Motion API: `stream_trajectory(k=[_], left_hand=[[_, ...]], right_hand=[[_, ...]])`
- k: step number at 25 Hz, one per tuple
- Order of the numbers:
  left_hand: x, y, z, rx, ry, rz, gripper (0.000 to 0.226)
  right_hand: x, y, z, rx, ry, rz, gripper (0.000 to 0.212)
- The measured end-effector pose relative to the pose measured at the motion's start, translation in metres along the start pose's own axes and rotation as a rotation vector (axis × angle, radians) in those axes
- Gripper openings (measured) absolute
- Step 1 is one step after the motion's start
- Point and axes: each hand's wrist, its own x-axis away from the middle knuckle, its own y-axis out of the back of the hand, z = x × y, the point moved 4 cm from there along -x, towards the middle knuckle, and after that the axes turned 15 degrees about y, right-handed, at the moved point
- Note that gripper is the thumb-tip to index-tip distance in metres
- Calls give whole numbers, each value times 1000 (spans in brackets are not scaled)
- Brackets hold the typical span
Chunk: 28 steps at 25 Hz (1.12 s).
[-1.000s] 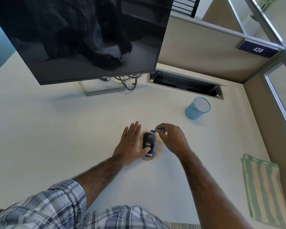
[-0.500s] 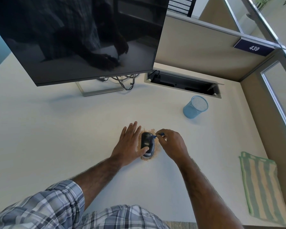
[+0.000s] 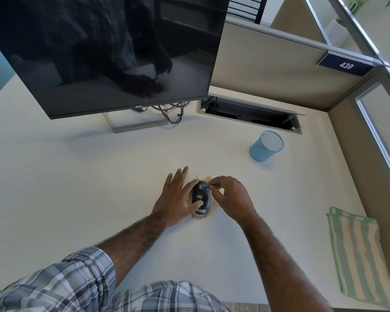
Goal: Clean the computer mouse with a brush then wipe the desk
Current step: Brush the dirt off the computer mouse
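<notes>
A black mouse [image 3: 200, 197] sits in tan crumbs [image 3: 203, 218] on the desk [image 3: 77, 176]. The left hand [image 3: 176, 199] lies flat beside it, fingers straight, thumb on top; the right hand [image 3: 231, 197] pinches a small blue brush [image 3: 208, 188] at its front.

Dark mouse [image 3: 200, 195] lies amid crumbs [image 3: 199, 218] on white desk [image 3: 99, 176], blue brush [image 3: 206, 187] touching it.

Office cubicle; partition panels [image 3: 268, 70], numbered plate [image 3: 346, 65], monitor [image 3: 113, 50].
</notes>
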Motion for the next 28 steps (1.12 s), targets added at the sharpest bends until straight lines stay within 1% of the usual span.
stream_trajectory(k=[1,3,5,8,10,12,15,17,19,21,23,25,28], left_hand=[[0,0,0,5,2,0,73],[0,1,0,13,2,-2,73],[0,1,0,12,3,-3,71],[0,1,0,1,6,-2,70],[0,0,0,-5,6,1,71],[-1,1,0,-8,8,2,73],[-1,1,0,-7,5,0,73],[0,1,1,-10,4,3,72],[0,1,0,-12,1,3,71],[-1,2,0,-21,4,6,72],[-1,1,0,-34,7,9,73],[0,0,0,-41,7,9,74],[-1,0,0,-39,10,12,74]], right_hand=[[0,-1,1,28,19,14,19],[-1,2,-2,92,6,-14,21],[-3,3,-3,71,-3,-42,20],[-5,-1,2,70,55,12,19],[-6,1,-1,115,20,-16,19],[-8,3,-3,93,-18,-55,19],[-9,-1,3,86,32,-4,18],[-8,0,-1,128,-4,-6,18],[-4,4,-6,104,-72,-72,18],[-1,4,-6,71,-74,-113,17],[2,0,-4,76,-53,-77,17],[5,-3,-7,97,-76,-39,18],[8,0,-12,59,-111,-99,18]])
